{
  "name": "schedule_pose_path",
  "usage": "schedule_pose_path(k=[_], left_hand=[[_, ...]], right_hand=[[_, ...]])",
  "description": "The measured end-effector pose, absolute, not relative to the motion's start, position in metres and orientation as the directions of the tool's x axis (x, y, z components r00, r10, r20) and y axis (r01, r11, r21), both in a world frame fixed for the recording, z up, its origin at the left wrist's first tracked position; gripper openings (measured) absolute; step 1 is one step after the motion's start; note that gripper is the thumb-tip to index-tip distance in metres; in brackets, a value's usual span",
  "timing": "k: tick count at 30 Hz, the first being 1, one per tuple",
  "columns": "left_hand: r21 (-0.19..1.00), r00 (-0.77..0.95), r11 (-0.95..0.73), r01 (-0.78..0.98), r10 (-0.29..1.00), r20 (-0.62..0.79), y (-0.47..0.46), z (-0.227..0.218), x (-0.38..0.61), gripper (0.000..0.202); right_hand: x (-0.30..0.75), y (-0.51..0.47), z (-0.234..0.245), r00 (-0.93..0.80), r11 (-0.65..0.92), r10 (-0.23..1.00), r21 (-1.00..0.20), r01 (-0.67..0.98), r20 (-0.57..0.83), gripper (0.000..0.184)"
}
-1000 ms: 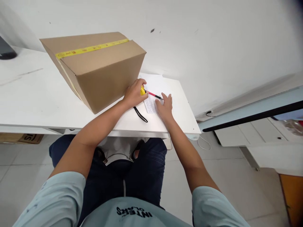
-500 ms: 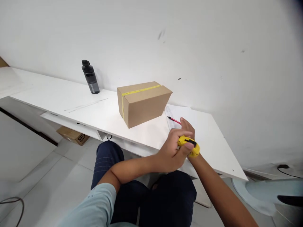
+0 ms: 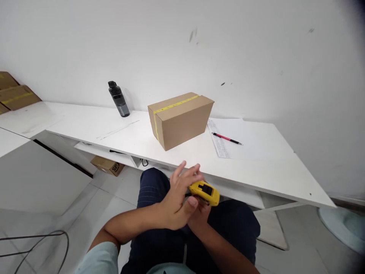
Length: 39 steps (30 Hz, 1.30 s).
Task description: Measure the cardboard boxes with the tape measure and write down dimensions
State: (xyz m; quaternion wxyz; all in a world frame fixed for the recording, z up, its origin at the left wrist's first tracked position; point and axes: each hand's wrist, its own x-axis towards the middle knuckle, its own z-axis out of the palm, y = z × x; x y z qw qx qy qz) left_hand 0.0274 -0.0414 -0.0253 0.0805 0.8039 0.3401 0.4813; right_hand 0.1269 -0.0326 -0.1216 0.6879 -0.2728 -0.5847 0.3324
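Over my lap, both hands meet around a yellow tape measure [image 3: 205, 192]. My left hand [image 3: 178, 199] lies over it with fingers partly spread and the thumb pressed against its side. My right hand [image 3: 199, 215] is underneath, mostly hidden, cupping the tape measure from below. On the white table [image 3: 185, 160] stands a brown cardboard box [image 3: 181, 118] sealed with yellow tape. A red and black pen [image 3: 227, 138] lies on a white sheet of paper [image 3: 245, 142] to the right of the box.
A black water bottle [image 3: 119, 99] stands near the wall, left of the box. More cardboard boxes [image 3: 14, 95] are stacked at far left; another [image 3: 107, 165] sits on the floor under the table. A cable [image 3: 34, 243] loops on the floor at left.
Both hands left the table beside the box and came down to my lap with the yellow tape measure. The view swung back and left, showing the bottle and more table.
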Motion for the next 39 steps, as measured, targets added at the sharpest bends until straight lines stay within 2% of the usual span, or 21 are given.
schedule_pose_path(k=[2,3,4,7,9,12,14,17,20,24,29,31,33,36,39], left_hand=[[0.265,0.279,-0.709,0.653,0.552,0.786,-0.016,-0.019,-0.006,0.062],[0.176,0.223,-0.633,0.754,0.498,0.838,0.002,-0.013,-0.025,0.059],[0.144,0.164,-0.535,0.832,0.485,0.859,0.023,-0.005,-0.042,0.059],[0.261,-0.030,-0.303,0.917,0.599,0.800,0.080,0.025,-0.074,0.083],[0.216,0.034,-0.256,0.942,0.715,0.699,0.104,0.047,-0.072,0.076],[0.082,0.147,-0.248,0.965,0.774,0.616,0.116,0.068,-0.051,0.053],[0.070,0.160,-0.247,0.967,0.794,0.586,0.117,0.074,-0.047,0.048],[0.079,0.236,-0.329,0.941,0.807,0.541,0.121,0.076,-0.073,0.045],[0.047,0.367,-0.461,0.886,0.760,0.536,0.127,0.077,-0.122,0.055],[0.051,0.477,-0.575,0.817,0.721,0.502,0.124,0.076,-0.171,0.077],[0.154,0.475,-0.595,0.789,0.750,0.461,0.105,0.069,-0.177,0.069],[0.186,0.447,-0.587,0.788,0.753,0.483,0.102,0.064,-0.170,0.062],[0.193,0.439,-0.596,0.779,0.739,0.511,0.103,0.062,-0.159,0.056],[0.123,0.453,-0.612,0.781,0.692,0.563,0.101,0.065,-0.132,0.051],[-0.050,0.531,-0.644,0.763,0.581,0.616,0.083,0.071,-0.092,0.049]], right_hand=[[0.138,-0.026,-0.113,0.185,0.704,0.706,-0.706,-0.075,0.684,0.049],[0.146,-0.021,-0.109,0.199,0.751,0.649,-0.660,-0.017,0.734,0.047],[0.155,-0.016,-0.106,0.186,0.794,0.589,-0.606,0.048,0.786,0.046],[0.180,-0.006,-0.100,0.115,0.849,0.461,-0.475,0.231,0.880,0.047],[0.192,-0.005,-0.099,0.079,0.831,0.459,-0.459,0.316,0.885,0.048],[0.203,-0.013,-0.104,0.009,0.770,0.538,-0.496,0.401,0.843,0.048],[0.210,-0.021,-0.113,-0.032,0.726,0.567,-0.480,0.492,0.823,0.048],[0.229,-0.038,-0.132,-0.113,0.652,0.530,-0.319,0.687,0.840,0.043],[0.259,-0.054,-0.146,-0.144,0.518,0.516,-0.173,0.838,0.845,0.038],[0.300,-0.062,-0.142,-0.094,0.350,0.561,-0.133,0.927,0.822,0.038],[0.328,-0.048,-0.125,-0.112,0.294,0.477,-0.038,0.955,0.872,0.037],[0.328,-0.040,-0.117,-0.079,0.286,0.444,-0.058,0.957,0.893,0.037],[0.322,-0.031,-0.108,0.014,0.304,0.452,-0.168,0.938,0.892,0.033],[0.303,-0.017,-0.090,0.141,0.403,0.607,-0.456,0.793,0.782,0.030],[0.279,-0.009,-0.065,0.139,0.427,0.796,-0.708,0.562,0.590,0.036]])
